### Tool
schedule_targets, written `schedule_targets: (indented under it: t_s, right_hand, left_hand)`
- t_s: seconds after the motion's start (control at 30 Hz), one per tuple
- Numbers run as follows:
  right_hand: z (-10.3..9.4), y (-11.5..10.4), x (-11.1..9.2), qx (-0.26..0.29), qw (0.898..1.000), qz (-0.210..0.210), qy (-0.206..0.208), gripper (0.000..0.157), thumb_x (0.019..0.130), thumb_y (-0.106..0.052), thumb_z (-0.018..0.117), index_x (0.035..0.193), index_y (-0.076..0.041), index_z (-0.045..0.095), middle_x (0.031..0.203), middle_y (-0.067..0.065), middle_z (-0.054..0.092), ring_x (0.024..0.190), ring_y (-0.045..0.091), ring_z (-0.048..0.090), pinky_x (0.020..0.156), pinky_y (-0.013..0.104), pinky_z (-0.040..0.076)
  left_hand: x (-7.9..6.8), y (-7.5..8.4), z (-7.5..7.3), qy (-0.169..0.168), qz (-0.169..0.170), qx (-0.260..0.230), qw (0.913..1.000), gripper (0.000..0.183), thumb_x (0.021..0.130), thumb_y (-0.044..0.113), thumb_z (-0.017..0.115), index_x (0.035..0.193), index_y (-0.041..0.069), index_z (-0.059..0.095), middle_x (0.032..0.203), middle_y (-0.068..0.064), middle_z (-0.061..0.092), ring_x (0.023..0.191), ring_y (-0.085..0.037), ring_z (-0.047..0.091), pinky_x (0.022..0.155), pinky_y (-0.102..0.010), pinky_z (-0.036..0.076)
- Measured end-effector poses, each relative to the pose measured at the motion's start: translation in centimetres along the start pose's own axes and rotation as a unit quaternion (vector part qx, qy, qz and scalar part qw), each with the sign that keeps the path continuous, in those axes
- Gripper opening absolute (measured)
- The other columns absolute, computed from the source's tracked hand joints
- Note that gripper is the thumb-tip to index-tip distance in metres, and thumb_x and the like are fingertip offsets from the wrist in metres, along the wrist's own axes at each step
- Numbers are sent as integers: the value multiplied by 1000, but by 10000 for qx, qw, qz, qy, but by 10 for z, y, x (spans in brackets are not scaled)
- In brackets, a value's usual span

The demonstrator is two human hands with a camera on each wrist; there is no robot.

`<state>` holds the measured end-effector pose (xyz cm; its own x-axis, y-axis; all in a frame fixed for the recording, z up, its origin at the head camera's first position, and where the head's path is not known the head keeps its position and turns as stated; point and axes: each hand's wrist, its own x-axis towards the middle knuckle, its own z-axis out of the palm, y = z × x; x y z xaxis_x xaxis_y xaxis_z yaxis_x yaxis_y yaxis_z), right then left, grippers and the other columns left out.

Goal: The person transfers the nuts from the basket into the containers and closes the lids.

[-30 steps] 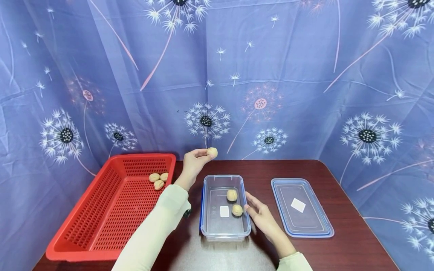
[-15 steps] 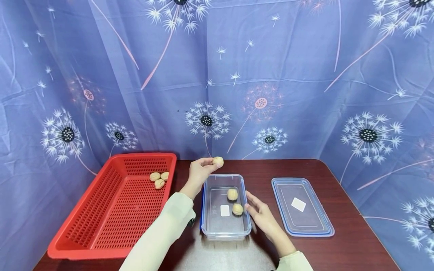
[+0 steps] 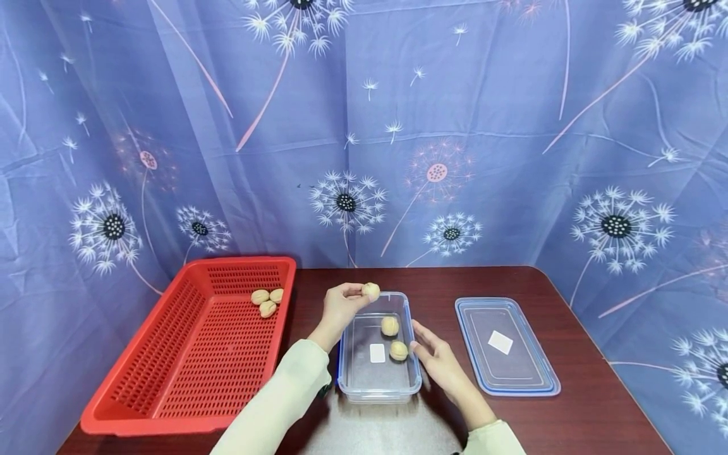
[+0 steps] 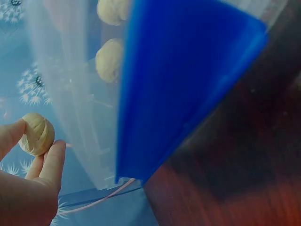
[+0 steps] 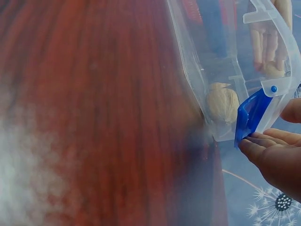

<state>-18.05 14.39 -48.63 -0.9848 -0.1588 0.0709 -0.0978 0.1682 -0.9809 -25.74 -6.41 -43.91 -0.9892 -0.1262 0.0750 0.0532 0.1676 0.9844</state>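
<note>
My left hand (image 3: 340, 309) pinches a walnut (image 3: 371, 291) between thumb and fingertips, above the far left part of a clear plastic box (image 3: 378, 395). The left wrist view shows this pale, ridged walnut (image 4: 37, 134) beside the box's blue side flap (image 4: 183, 84). Two more walnuts lie inside the box, a far walnut (image 3: 389, 326) and a nearer walnut (image 3: 399, 351), both toward its right wall. My right hand (image 3: 442, 365) rests at the box's right side. In the right wrist view its fairly straight fingers (image 5: 256, 148) touch a blue flap (image 5: 253, 113), the thumb held apart.
A red perforated basket (image 3: 88, 414) stands at left with three walnuts (image 3: 267, 308) in its far right corner. The clear lid (image 3: 508, 373), blue-edged with a white label, lies flat at right on the dark wood table (image 3: 591, 404). A dandelion-print cloth (image 3: 512, 126) hangs behind.
My left hand has carried its walnut rightward and down, from beyond the box's far left corner to over its far edge. My right hand stays in place.
</note>
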Motion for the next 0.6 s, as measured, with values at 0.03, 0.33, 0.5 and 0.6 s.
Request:
schedule_targets:
  t_s: [0.03, 0.33, 0.5, 0.6]
  right_hand:
    - [0, 0, 0, 9, 10000, 8, 1, 49, 97, -2, 51, 144, 6, 37, 147, 22, 39, 136, 33, 35, 108, 42, 30]
    - [0, 1, 0, 15, 10000, 27, 2, 49, 97, -2, 51, 144, 5, 37, 147, 22, 39, 136, 34, 35, 108, 42, 31]
    - [0, 1, 0, 40, 10000, 32, -5, 50, 97, -2, 51, 144, 5, 37, 147, 22, 39, 136, 34, 36, 108, 42, 31]
    - [0, 1, 0, 41, 10000, 45, -18, 50, 97, -2, 51, 144, 5, 37, 147, 22, 39, 136, 34, 35, 108, 42, 31]
  left_hand:
    - [-1, -2, 0, 12, 23, 32, 10000, 28, 72, 7, 81, 97, -4, 71, 87, -13, 72, 78, -16, 68, 66, -23, 53]
    - [-6, -11, 4, 91, 351, 514, 9980, 24, 73, 3, 79, 94, -6, 71, 85, -16, 72, 81, -26, 71, 66, -27, 56]
    - [-6, -14, 4, 173, 593, 948, 9936, 23, 75, 3, 79, 95, -6, 71, 83, -15, 73, 79, -25, 71, 64, -28, 55]
    - [-5, -12, 3, 247, 600, 1003, 9928, 22, 75, 4, 79, 94, -5, 72, 83, -15, 73, 78, -25, 71, 67, -31, 56]
